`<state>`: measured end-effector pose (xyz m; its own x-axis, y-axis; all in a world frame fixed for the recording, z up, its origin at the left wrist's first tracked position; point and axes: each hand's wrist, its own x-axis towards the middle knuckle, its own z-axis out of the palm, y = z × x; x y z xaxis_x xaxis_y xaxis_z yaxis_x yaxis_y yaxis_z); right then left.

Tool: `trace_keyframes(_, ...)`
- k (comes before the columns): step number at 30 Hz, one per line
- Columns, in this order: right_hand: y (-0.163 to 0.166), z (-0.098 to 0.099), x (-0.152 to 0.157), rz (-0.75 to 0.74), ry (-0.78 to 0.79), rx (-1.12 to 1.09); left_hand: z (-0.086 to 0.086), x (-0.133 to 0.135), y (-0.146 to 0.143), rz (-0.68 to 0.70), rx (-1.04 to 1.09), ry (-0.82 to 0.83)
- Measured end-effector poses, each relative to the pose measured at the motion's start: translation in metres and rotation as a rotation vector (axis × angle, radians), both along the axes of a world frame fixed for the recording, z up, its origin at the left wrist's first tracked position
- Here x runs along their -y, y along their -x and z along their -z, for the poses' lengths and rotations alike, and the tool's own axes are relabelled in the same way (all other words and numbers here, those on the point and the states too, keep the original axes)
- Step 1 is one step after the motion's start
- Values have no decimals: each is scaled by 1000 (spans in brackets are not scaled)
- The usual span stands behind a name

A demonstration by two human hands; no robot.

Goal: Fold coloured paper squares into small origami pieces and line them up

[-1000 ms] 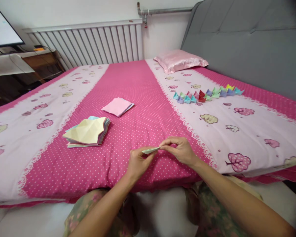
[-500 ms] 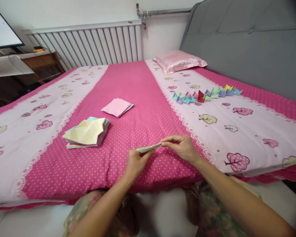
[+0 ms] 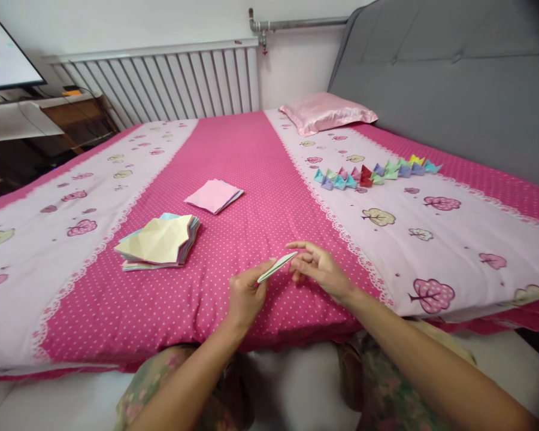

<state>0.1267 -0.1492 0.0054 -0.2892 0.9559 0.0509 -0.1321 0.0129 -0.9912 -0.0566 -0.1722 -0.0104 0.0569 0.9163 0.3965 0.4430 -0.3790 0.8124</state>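
A small pale green piece of folded paper [image 3: 277, 267] is pinched between the thumb and fingers of my left hand [image 3: 248, 293], above the front part of the bed. It is seen nearly edge-on, with its layers showing as a thin slit. My right hand [image 3: 317, 270] is just to the right of its far tip, the index finger stretched out and the other fingers loosely bent. Nothing shows in that hand. Left of my hands lies a stack of creased coloured paper [image 3: 159, 240] with a cream sheet on top. Behind it rests a pile of square paper [image 3: 214, 196], pink uppermost.
Several folded paper boats [image 3: 366, 175] in mixed colours stand in rows on the right of the bed [image 3: 251, 149]. A pink pillow [image 3: 326, 112] lies at the back by the grey headboard [image 3: 449, 78]. A radiator [image 3: 161, 81] and a monitor [image 3: 9, 57] are beyond.
My right hand has let go of the folded paper and its fingers have spread. My left hand has turned the paper, so that its far tip now points up and to the right.
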Motion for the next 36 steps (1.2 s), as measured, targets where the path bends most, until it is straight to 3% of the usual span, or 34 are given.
trace_keyframes(4, 8, 1, 5, -84, 144, -120, -1, 2, 2, -6, -103, -115)
trace_keyframes(11, 12, 3, 7, -80, 210, -177, -3, 3, 2, -13, -185, -235)
trace_keyframes(18, 15, 6, 7, -112, 281, -243, -1, 3, 2, -28, -151, -251)
trace_keyframes(25, 14, 6, 8, -196, 376, -353, 6, 3, 3, -18, -374, -526)
trace_keyframes(31, 19, 8, 12, -124, 397, -377, 17, 1, 3, 23, -485, -627)
trace_keyframes(36, 27, 11, 14, -10, 359, -387, 17, 2, -4, 60, -555, -589)
